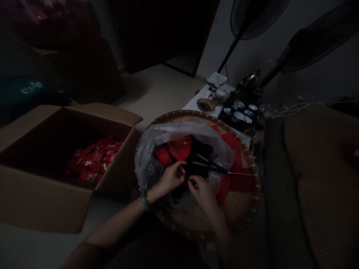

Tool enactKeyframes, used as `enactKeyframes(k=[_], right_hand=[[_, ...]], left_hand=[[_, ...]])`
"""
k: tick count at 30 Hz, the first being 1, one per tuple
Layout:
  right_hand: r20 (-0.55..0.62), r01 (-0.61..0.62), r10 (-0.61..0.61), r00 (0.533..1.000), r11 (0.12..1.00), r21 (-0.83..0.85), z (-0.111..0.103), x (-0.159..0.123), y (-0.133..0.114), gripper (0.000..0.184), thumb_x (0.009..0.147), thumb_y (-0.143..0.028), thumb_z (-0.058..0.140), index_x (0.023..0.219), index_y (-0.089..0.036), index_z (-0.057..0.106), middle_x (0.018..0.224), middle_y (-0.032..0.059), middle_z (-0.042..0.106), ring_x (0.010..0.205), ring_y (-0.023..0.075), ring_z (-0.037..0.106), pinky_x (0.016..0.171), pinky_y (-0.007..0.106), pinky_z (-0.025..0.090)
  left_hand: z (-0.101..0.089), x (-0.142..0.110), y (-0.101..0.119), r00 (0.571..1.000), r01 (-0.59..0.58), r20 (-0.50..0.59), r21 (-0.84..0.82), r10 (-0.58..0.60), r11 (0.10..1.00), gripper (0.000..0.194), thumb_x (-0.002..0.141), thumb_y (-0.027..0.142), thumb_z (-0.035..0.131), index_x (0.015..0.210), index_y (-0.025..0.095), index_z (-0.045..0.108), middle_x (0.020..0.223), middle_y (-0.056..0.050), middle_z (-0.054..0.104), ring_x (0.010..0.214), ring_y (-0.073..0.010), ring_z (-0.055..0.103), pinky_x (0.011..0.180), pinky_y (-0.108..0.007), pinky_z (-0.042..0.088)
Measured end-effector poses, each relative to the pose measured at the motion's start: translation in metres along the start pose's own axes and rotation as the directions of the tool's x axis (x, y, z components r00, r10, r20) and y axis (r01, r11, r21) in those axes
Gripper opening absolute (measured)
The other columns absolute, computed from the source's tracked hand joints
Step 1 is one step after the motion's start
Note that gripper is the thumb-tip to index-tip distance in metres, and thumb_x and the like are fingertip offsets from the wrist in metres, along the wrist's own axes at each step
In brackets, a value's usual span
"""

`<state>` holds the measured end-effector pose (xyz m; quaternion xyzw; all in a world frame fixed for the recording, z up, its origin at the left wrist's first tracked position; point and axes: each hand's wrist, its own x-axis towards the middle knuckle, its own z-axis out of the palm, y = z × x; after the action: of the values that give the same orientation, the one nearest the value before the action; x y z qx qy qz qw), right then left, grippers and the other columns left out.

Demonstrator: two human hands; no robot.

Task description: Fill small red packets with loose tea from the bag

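A wide round woven bamboo tray (241,220) sits before me, with a clear plastic bag (179,129) opened out on it. Inside the bag lie black material and red pieces (179,147) with small green marks. My left hand (171,177), with bangles at the wrist, has its fingers curled over the black material. Close to its right, my right hand (200,188) pinches thumb and fingers together. Whatever they hold is too dark to make out. Just beyond them rests a slim black two-pronged tool (211,165) with a white cord at its end.
To the left stands an open cardboard box (114,183) holding many red packets (95,158). Red sheets (234,149) lie on the tray's right side. Behind it, a low table (192,101) carries small cups (239,116). A woven-covered seat (325,179) is at right, near standing fans (258,18).
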<state>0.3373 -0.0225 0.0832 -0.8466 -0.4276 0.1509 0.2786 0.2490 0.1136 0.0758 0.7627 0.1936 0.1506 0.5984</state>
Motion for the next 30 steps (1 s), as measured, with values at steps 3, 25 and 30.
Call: enactKeyframes(k=[3, 25, 30], right_hand=[[-0.034, -0.040, 0.042, 0.999, 0.997, 0.062, 0.001, 0.002, 0.002, 0.016, 0.076, -0.021, 0.047, 0.081, -0.019, 0.062, 0.070, 0.0016, 0.064, 0.061, 0.0139, 0.060, 0.057, 0.023, 0.045], [-0.079, 0.011, 0.005, 0.997, 0.980, 0.198, -0.002, 0.000, 0.004, 0.030, 0.081, -0.019, 0.040, 0.102, -0.019, 0.062, 0.100, 0.0088, 0.055, 0.085, 0.0167, 0.057, 0.070, 0.027, 0.049], [0.056, -0.097, 0.080, 0.995, 0.888, 0.449, 0.018, 0.004, 0.012, 0.041, 0.081, -0.029, 0.048, 0.121, -0.020, 0.048, 0.113, 0.0104, 0.058, 0.091, 0.0170, 0.060, 0.073, 0.029, 0.052]], left_hand=[[-0.001, -0.001, -0.001, 1.000, 0.010, 0.018, -0.024, -0.009, 1.000, 0.046, 0.067, 0.006, 0.053, 0.111, 0.018, 0.051, 0.080, 0.001, 0.057, 0.060, -0.0057, 0.053, 0.055, -0.015, 0.042], [-0.006, 0.000, -0.011, 0.999, 0.039, 0.013, -0.075, -0.038, 0.996, 0.044, 0.067, 0.006, 0.053, 0.109, 0.018, 0.054, 0.083, 0.000, 0.058, 0.060, -0.0060, 0.053, 0.055, -0.016, 0.042], [-0.005, 0.001, -0.008, 0.999, 0.045, 0.013, -0.076, -0.044, 0.996, 0.042, 0.068, 0.008, 0.054, 0.109, 0.017, 0.054, 0.083, 0.000, 0.059, 0.061, -0.0066, 0.054, 0.056, -0.016, 0.043]])
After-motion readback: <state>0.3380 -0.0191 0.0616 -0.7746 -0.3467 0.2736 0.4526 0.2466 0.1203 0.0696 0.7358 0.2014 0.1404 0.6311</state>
